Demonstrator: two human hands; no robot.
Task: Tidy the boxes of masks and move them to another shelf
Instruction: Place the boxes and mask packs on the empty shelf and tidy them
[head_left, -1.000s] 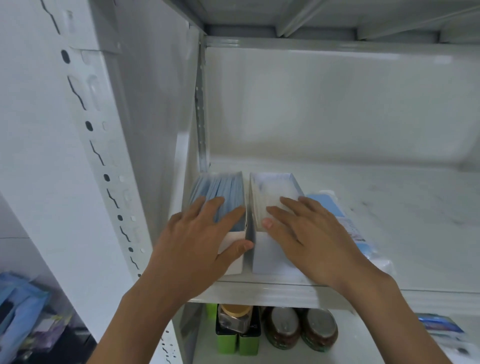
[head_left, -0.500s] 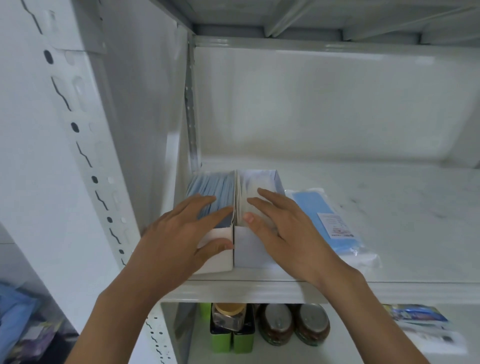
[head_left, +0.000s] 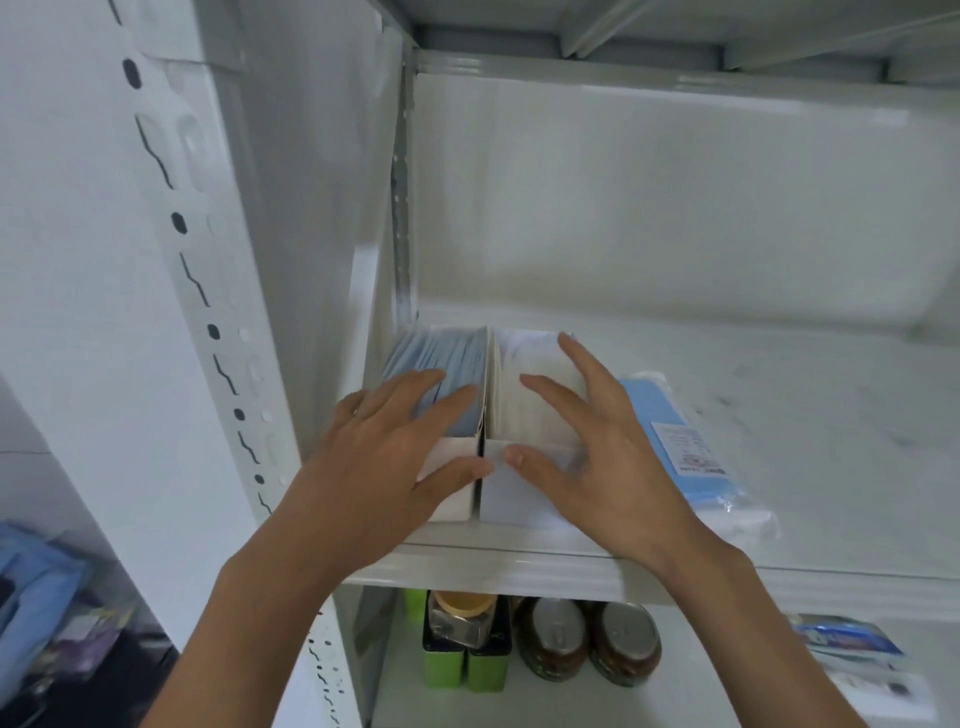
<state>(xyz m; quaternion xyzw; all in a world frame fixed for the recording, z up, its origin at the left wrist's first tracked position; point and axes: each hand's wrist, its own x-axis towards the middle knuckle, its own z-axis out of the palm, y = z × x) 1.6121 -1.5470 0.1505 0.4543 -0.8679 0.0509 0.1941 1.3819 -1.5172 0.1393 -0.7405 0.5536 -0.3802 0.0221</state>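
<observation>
**shelfguy:** Two open boxes side by side under my hands, shoved into the shelf's corner by the upright. My left hand (head_left: 384, 462) lies flat over the box of blue masks (head_left: 441, 395), fingers straight and a bit spread, thumb along its front wall. My right hand (head_left: 587, 457) does the same on the box of white masks (head_left: 524, 415), fingers fanned apart, thumb on the front lip. Nothing's pinched, just pressing. How do I square them up nicely?

**packrat:** I'd keep the palms flat and push both together so the inner walls stay touching, the seam running right between your thumbs. Thin white cardboard, I'd guess it buckles if you squeeze the lip, so press down on the stacks instead. The masks stand on edge like pleated sheets, soft and springy by the look.

**shelfguy:** And the bagged blue pack (head_left: 670, 436) just past my right little finger?

**packrat:** Glossy plastic, probably slippery. It lies flat on the shelf board (head_left: 779, 395), so nudge it alongside afterwards.
</observation>
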